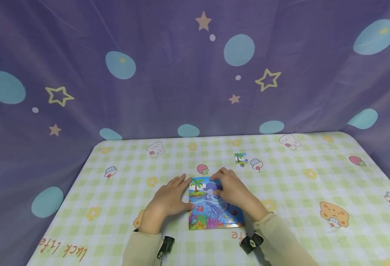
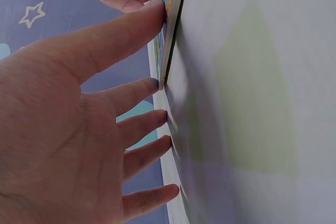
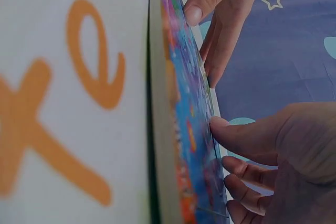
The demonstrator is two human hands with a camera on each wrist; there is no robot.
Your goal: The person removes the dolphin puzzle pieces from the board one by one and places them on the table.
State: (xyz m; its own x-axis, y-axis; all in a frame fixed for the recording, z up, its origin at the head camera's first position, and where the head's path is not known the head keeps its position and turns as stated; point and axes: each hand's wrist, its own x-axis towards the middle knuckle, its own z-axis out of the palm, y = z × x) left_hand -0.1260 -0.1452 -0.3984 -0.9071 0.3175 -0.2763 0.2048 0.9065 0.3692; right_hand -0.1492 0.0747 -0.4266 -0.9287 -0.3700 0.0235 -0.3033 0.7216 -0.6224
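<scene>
One piece (image 1: 240, 158) shows in head view only; left hand (image 1: 170, 197), spread, touches the puzzle (image 1: 211, 212); we can't tell if right hand (image 1: 233, 189) grips.

The person wears long, plain sleeves in a pale beige, the left sleeve (image 1: 141, 248) and the right sleeve (image 1: 282, 242) both ending at the wrist, with a dark strip showing at each cuff. A small, blocky black device (image 1: 166, 245) sits at the left wrist; its black counterpart (image 1: 251, 243) at the right bears a light spot. Both hands are bare.
</scene>
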